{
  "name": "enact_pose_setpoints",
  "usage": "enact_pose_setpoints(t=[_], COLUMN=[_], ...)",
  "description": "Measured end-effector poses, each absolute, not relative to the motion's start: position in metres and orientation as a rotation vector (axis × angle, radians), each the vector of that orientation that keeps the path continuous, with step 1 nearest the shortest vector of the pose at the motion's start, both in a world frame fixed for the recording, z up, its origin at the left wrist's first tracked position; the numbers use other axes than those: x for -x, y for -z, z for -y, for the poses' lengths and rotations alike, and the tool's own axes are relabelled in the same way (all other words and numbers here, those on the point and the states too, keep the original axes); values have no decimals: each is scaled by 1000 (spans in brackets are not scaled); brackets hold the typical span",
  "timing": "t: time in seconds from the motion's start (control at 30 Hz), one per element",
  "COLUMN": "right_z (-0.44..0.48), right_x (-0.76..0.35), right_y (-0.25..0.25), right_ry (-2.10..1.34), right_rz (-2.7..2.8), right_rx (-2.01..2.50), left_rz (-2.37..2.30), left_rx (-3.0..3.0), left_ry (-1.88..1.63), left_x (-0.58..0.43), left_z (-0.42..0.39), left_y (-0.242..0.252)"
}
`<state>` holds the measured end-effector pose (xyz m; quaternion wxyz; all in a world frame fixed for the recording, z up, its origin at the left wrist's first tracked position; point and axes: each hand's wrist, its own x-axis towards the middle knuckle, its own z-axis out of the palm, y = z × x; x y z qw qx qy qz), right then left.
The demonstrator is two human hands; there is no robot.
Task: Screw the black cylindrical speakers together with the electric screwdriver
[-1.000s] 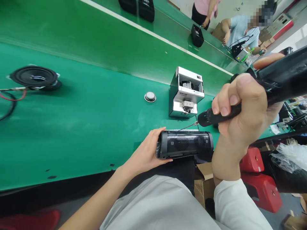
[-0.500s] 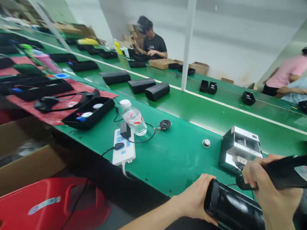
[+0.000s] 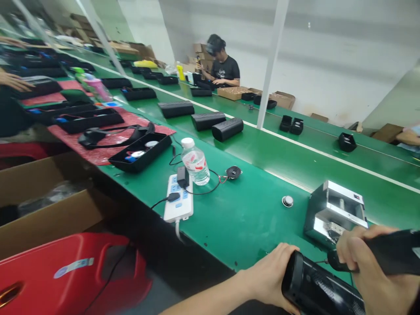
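Observation:
Near the bottom right, my left hand [image 3: 274, 275] is closed around one end of a black speaker [image 3: 323, 286] with a shiny mesh grille. My right hand [image 3: 370, 267] grips a black power screwdriver [image 3: 393, 251] just above and right of that speaker. Its thin bit points left, toward the speaker's upper side; whether it touches cannot be made out. The lower part of the speaker runs out of the frame, partly behind my right wrist. Just beyond my right hand stands a silver and black machine [image 3: 337, 212]. A small round silver part [image 3: 287, 201] lies to its left.
On the green bench [image 3: 226, 214] are a water bottle [image 3: 196, 162], a white power strip [image 3: 179, 201] and a wired speaker driver [image 3: 233, 172]. Open black housings [image 3: 141, 153] lie leftward. A red stool [image 3: 72, 271] and cardboard box [image 3: 55, 218] stand below. A co-worker [image 3: 225, 65] sits opposite.
My view has swung left, so the bench things sit further right in the picture. Another person's hands now show at the far left. Both my hands keep their holds.

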<state>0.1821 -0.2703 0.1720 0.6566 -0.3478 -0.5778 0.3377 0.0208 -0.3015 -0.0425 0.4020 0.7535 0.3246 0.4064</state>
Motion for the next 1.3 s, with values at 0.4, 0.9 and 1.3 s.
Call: enact_pose_setpoints(t=[0.4, 0.9, 1.3], right_z=[264, 201, 230], right_x=[-197, -199, -213], right_y=[-226, -197, -213], right_ry=[-533, -155, -285], right_rz=[1340, 1319, 1325], right_rx=[644, 888, 1045], left_rz=[-886, -955, -979], left_rx=[-1887, -1929, -1950], left_ry=[-903, -805, -803], left_x=[8, 13, 15], left_z=[322, 324, 324], left_y=[4, -2, 0])
